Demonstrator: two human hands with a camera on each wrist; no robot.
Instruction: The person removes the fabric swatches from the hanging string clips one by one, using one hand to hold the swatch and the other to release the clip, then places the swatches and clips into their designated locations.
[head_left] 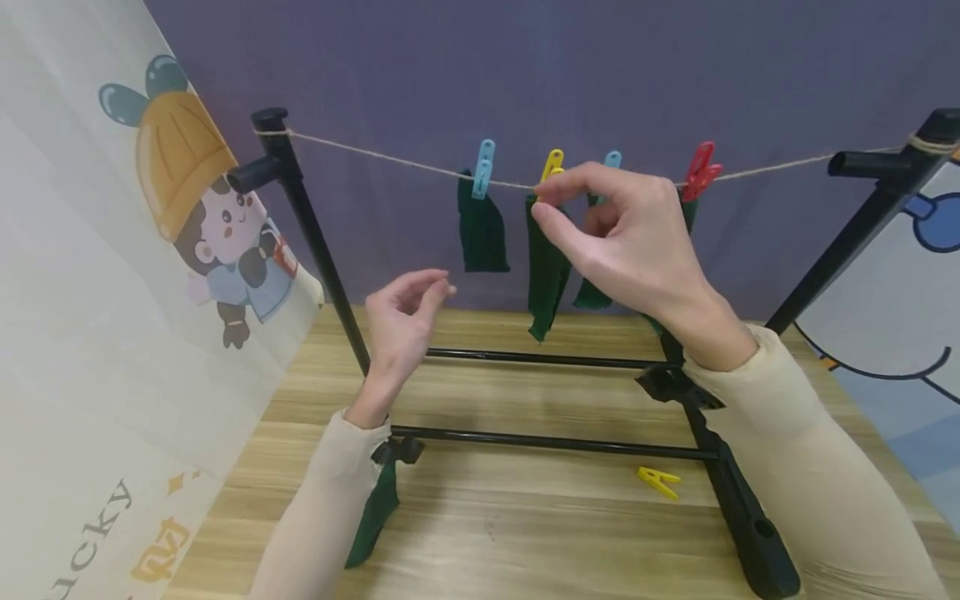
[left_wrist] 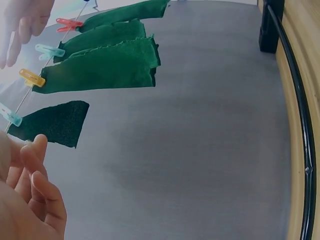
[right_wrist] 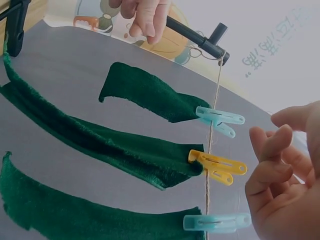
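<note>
Four-sided strips of dark green cloth hang from a twine line (head_left: 375, 155), each held by a clothespin. A light blue clothespin (head_left: 483, 169) grips the leftmost cloth (head_left: 483, 237). The yellow clothespin (right_wrist: 220, 166) clamps the longer cloth (head_left: 546, 267) beside it. Farther right are another light blue clothespin (right_wrist: 217, 223) and a red clothespin (head_left: 702, 171). My right hand (head_left: 630, 221) hovers near the yellow clothespin, thumb and index finger apart; the right wrist view shows it clear of the clothespins. Lower left, my left hand (head_left: 401, 321) hangs loosely curled below the line, with nothing visible in it.
Black posts (head_left: 300, 208) carry the line, and crossbars (head_left: 555, 442) join the rack low over the wooden table (head_left: 525, 517). A loose yellow clothespin (head_left: 659, 482) lies near the right foot. Another green cloth (head_left: 375, 517) shows beside the left sleeve. Patterned curtains flank both sides.
</note>
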